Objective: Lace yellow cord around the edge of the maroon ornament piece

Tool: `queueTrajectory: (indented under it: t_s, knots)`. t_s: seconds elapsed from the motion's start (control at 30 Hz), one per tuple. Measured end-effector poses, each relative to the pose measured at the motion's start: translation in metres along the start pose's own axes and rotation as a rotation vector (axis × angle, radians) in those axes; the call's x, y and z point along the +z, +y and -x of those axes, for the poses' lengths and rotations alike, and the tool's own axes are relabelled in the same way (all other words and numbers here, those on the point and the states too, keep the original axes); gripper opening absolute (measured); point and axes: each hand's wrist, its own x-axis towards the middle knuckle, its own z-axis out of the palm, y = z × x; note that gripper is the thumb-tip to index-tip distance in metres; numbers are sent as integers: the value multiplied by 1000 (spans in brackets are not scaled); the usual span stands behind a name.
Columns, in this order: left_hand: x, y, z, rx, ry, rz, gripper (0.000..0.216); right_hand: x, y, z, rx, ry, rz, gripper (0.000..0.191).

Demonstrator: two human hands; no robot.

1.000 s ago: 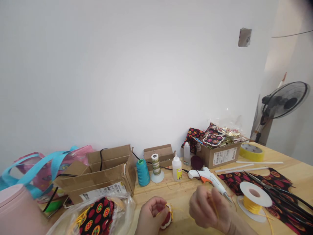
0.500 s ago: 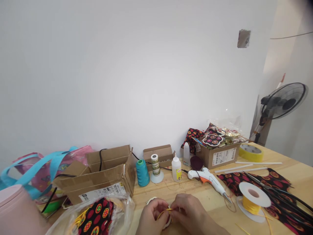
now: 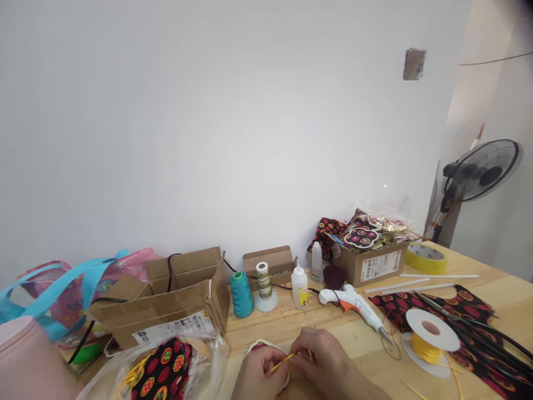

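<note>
Head view, left hand: I see my left hand (image 3: 260, 373) low at the near edge of the surface (image 3: 503, 283), fingers curled in, thumb and fingertips closed on a yellow cord (image 3: 283, 362).
Right hand: my right hand (image 3: 322, 361) is just beside it, fingertips pinched together on the same cord.
Cord: it runs as a short strand between the two sets of fingertips, above the near edge.
Scalloped patch: the cream-rimmed patch (image 3: 257, 345) shows around the left hand, partly hidden; I cannot tell whether the fingers grip it.
Toward the right edge: a spool (image 3: 433, 329) wound with yellow, near black-handled scissors (image 3: 443, 314) lying on patterned fabric (image 3: 391, 308).
Middle: a white glue gun (image 3: 353, 303) lies behind the right hand, its nozzle toward the spool.
Near left corner: a pink container (image 3: 37, 361), with a clear bag (image 3: 214, 355) between it and my left hand.
</note>
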Motion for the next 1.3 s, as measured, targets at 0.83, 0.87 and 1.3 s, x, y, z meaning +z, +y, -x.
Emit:
queueTrajectory:
  t_s: [0.83,0.87,1.3]
  knots:
    - [-1,-5,-2,-8,9,59,20,1,6,-2,60,171,21,9]
    - [-1,-6,-2,-12,10,59,20,1,6,-2,61,179,20,9]
    - [1,-8,-2,-30,35,65,24,-5,5,-5,-3,340,-71,13]
